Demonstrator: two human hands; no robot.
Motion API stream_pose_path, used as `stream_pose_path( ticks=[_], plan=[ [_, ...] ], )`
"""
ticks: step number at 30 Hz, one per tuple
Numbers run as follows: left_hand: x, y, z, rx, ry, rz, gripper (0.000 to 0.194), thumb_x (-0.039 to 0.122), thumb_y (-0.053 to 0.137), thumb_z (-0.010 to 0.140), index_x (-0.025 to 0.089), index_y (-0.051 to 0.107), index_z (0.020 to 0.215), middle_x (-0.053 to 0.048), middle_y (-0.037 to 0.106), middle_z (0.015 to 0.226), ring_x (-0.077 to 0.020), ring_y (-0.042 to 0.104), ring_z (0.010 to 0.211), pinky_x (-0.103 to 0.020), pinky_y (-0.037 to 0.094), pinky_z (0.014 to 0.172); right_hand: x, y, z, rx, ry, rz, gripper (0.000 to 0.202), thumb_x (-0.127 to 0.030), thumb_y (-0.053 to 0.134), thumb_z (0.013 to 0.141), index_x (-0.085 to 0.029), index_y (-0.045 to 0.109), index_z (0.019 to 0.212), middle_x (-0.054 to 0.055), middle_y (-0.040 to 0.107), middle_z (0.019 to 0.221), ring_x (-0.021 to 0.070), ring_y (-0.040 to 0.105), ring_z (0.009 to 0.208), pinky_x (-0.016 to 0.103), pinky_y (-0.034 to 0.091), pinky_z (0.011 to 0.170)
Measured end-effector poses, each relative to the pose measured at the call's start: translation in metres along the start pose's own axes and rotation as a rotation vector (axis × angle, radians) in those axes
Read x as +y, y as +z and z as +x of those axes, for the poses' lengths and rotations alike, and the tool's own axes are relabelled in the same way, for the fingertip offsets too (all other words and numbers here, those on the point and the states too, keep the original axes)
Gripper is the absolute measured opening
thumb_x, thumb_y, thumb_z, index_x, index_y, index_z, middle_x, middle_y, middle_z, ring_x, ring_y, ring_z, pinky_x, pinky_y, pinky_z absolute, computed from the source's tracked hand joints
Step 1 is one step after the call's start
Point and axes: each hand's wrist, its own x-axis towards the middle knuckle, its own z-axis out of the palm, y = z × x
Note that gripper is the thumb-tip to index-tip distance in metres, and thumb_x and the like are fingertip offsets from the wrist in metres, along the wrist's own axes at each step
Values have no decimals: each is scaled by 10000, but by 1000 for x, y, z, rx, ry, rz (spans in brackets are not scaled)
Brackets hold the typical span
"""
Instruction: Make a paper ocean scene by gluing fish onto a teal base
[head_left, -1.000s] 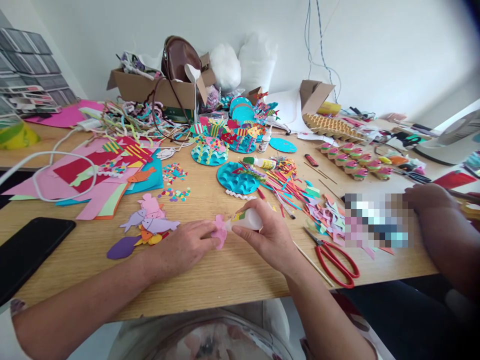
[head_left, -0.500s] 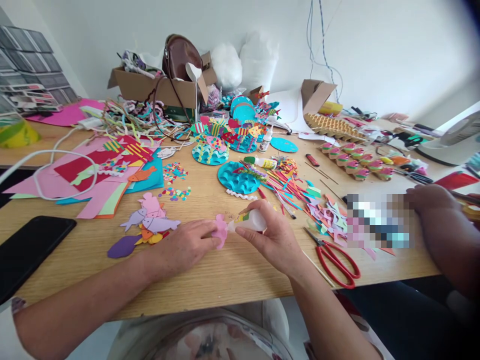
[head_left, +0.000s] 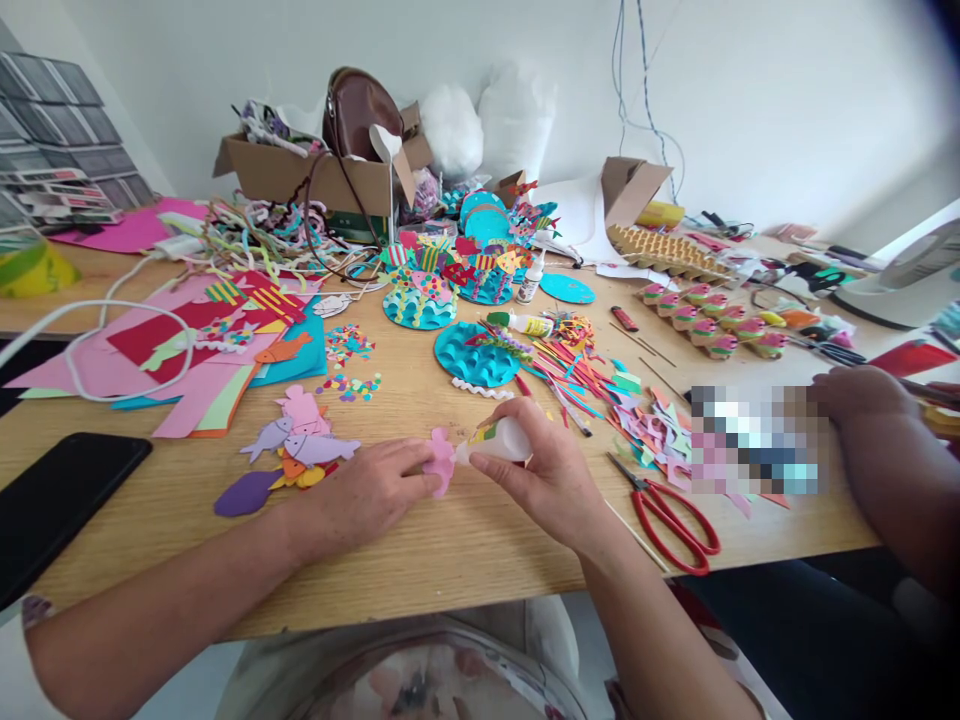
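On the table [head_left: 375, 585], nearer the person than the turquoise wavy disc [head_left: 465, 366], lies a pink paper cutout [head_left: 441, 465]. The left hand [head_left: 367, 500] has its fingers on the cutout's left edge; whether they pinch or just press it, I cannot tell. The right hand [head_left: 553, 482], also nearer than the disc, grasps a squeeze bottle [head_left: 510, 441] with its nozzle at the cutout's right edge; whether anything has come out is too small to see.

The work looks partway done. Left of the disc and nearer the person, lilac fish [head_left: 324, 450] already bear drawn lines, while a dark purple shape [head_left: 244, 494] beside them looks plain, as does the cutout's visible part. Beyond the disc and to its left, a fish-topped base [head_left: 420, 312] seems well advanced; the disc itself carries no such fish and appears far less complete.
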Motion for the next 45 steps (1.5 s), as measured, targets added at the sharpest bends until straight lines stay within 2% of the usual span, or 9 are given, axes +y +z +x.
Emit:
stream_pose_path(
  ticks=[5, 24, 38, 41, 45],
  plan=[
    [-1, 2, 0, 15, 14, 24, 297, 238, 340, 950, 187, 630, 988, -87, 618, 1058, -181, 565, 997, -320, 489, 845, -2, 2, -2, -11, -37, 21, 212, -342, 613, 792, -206, 459, 842, -32, 500, 639, 122, 448, 563, 229, 315, 508],
    [1, -1, 1, 30, 12, 0, 357, 239, 296, 956, 175, 647, 968, -97, 628, 1019, -193, 576, 962, -321, 493, 818, 2, 1, 1, -2, 4, 2, 211, -319, 616, 787, -190, 482, 886, -18, 514, 683, 135, 464, 603, 241, 321, 535],
    [-1, 2, 0, 9, 15, 13, 280, 214, 355, 942, 181, 624, 1010, -85, 618, 1046, -188, 562, 997, -315, 474, 852, 1, 1, 0, -18, -3, 46, 198, -316, 621, 778, -199, 481, 856, -31, 491, 651, 125, 445, 583, 239, 313, 523],
    [-1, 1, 1, -6, 29, 17, 279, 195, 351, 936, 169, 628, 963, -95, 620, 1036, -200, 575, 966, -327, 491, 816, 6, -2, -3, 70, 56, 158, 214, -314, 645, 754, -211, 488, 857, -36, 493, 663, 122, 449, 586, 239, 330, 526],
    [0, -2, 2, 13, 29, 4, 293, 144, 341, 921, 148, 634, 906, -101, 634, 1001, -196, 589, 941, -323, 501, 816, 20, 1, -7, 289, 209, 509, 300, -318, 705, 691, -230, 509, 901, -40, 524, 711, 114, 469, 605, 227, 360, 525]
  ],
)
